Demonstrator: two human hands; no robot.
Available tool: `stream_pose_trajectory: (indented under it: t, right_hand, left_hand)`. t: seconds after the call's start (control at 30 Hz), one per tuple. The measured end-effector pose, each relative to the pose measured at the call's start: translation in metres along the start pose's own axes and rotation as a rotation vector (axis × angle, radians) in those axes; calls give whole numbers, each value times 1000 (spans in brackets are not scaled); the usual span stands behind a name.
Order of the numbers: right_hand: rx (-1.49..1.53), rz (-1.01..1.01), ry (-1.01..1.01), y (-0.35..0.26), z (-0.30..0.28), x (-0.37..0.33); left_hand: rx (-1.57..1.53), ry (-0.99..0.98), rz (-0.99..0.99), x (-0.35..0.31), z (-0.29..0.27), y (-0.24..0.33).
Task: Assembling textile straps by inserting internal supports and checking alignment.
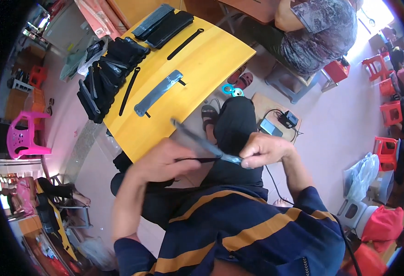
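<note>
Over my lap, a dark grey padded strip (pixel 202 143) slants between my hands, its lower end shiny like clear plastic. My right hand (pixel 267 149) is closed, thumb and fingers pinching that shiny end. A thin black strap (pixel 204 160) runs from the strip into my left hand (pixel 167 160), whose fingers are closed on it; motion blurs them slightly. On the yellow table (pixel 215 50) a similar grey strip (pixel 159 94) lies flat, short black tabs sticking out beneath it. Two loose black straps (pixel 129 91), each with a loop end, rest to either side of it.
Folded black strips (pixel 103 78) are heaped along the table's left edge, with a neater stack (pixel 162 25) at the far end. Another person (pixel 324 34) sits at the far right. A phone-like device (pixel 271 128) and cables lie on a board on the floor. A pink chair (pixel 24 138) stands left.
</note>
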State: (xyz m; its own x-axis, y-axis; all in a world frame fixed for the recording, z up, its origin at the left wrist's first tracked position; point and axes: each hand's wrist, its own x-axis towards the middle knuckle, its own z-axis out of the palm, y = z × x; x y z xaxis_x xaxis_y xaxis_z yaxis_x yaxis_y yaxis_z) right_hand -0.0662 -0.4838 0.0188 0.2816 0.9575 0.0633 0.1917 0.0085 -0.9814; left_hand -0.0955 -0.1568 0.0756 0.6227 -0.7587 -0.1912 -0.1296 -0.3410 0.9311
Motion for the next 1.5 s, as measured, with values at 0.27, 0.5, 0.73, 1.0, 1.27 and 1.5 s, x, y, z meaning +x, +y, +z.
stream_pose_trajectory:
  t: [0.27,0.5,0.73,1.0,1.27,1.5]
  right_hand:
    - [39,150,-26,21,-11,-61]
    - [362,572,201,52,-7,-91]
    - [360,339,-155,74,15,-22]
    - [399,365,-188,86,33,-4]
    - [451,389,-111,89,34,-8]
    - [480,387,-83,89,28,-9]
  left_hand:
    - [-31,306,-429,-167,-105,-8]
    - [-86,547,-567,-214,-125,6]
    - [15,456,-389,-81,-133,51]
    - [-25,458,12,108,-155,70]
    - [-203,560,-428,211,-161,-101]
    - [4,611,-636,212,-177,-123]
